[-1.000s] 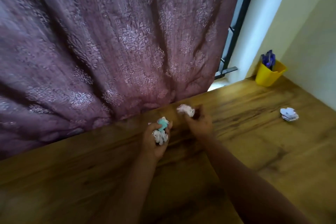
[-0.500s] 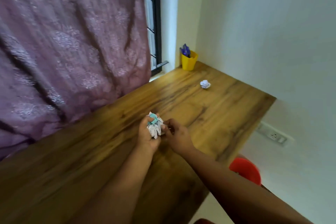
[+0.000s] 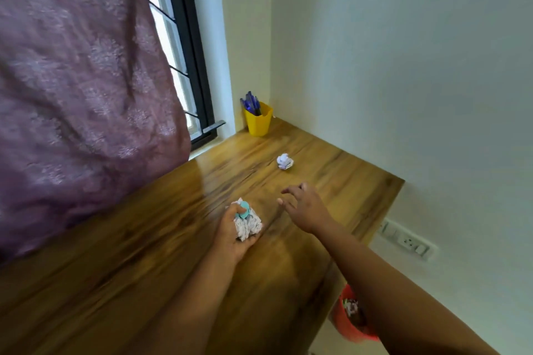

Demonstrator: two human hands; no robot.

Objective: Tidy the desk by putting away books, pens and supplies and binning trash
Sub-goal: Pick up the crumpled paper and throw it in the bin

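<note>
Crumpled paper wad [image 3: 248,225] with a teal scrap on top, clutched in left hand [image 3: 232,235], fingers curled round it, above the wooden desk [image 3: 144,253]. Roughly round, no clear long axis; print on it too blurred to read. Right hand [image 3: 302,206] beyond the wad, fingers apart and loosely bent, holding nothing. Second paper ball [image 3: 285,161] lies on the desk past that hand, not touching it. Yellow cup [image 3: 258,122] with blue pens [image 3: 251,103] upright in the desk's far corner. Red bin [image 3: 350,317] below the desk edge, paper inside.
</note>
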